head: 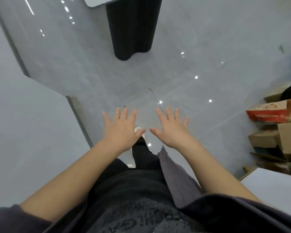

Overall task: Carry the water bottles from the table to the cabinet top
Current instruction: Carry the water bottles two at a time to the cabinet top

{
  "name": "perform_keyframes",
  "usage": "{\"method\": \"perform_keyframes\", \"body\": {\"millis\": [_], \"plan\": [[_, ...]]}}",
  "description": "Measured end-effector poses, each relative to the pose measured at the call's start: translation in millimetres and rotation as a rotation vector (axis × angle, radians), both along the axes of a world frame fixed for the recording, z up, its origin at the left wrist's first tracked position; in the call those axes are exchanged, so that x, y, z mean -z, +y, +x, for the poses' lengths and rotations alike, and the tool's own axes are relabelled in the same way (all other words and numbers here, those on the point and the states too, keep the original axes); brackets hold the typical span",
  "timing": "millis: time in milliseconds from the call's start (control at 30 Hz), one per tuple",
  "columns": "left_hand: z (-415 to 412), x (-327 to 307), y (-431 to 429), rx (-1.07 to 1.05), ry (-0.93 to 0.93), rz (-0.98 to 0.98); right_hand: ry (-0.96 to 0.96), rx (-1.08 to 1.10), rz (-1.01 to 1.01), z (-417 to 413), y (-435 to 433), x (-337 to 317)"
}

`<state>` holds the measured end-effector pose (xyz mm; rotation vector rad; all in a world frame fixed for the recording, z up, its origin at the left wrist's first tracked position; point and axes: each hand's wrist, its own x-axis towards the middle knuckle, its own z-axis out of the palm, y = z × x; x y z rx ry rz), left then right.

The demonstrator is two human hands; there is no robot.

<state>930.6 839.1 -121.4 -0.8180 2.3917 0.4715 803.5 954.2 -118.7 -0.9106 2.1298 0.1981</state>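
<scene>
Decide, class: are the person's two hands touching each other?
Apart. The head view shows the left hand and right hand spread open, with grey floor visible between the thumb tips.

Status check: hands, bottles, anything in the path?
Left hand open, right hand open, both empty. No bottles in view. Black pedestal ahead, cardboard boxes on the right.

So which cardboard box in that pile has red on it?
The top cardboard box, with a red printed side; the plain brown boxes sit below it.
</scene>
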Motion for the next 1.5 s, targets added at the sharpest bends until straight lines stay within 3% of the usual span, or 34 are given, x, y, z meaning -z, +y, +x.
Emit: {"method": "perform_keyframes", "body": {"millis": [267, 467, 667, 1033, 1500], "plan": [[-50, -4, -58, -0.238, -0.018, 0.055, 0.031, -0.251, 0.014, -77, -86, -9], [-69, -1, -119, -0.355, -0.008, 0.076, 0.038, -0.309, -0.009, -101, -158, -11], [-84, 5, -202, -0.318, 0.029, 0.054, 0.046, -0.288, 0.001, -112, -236, -4], [-97, -6, -436, -0.171, 0.015, -0.002, 0.045, -0.161, -0.025, -110, -443, -7], [-156, 2, -639, -0.111, 0.069, -0.016, 0.038, -0.085, -0.089, -166, -647, 10]]}}
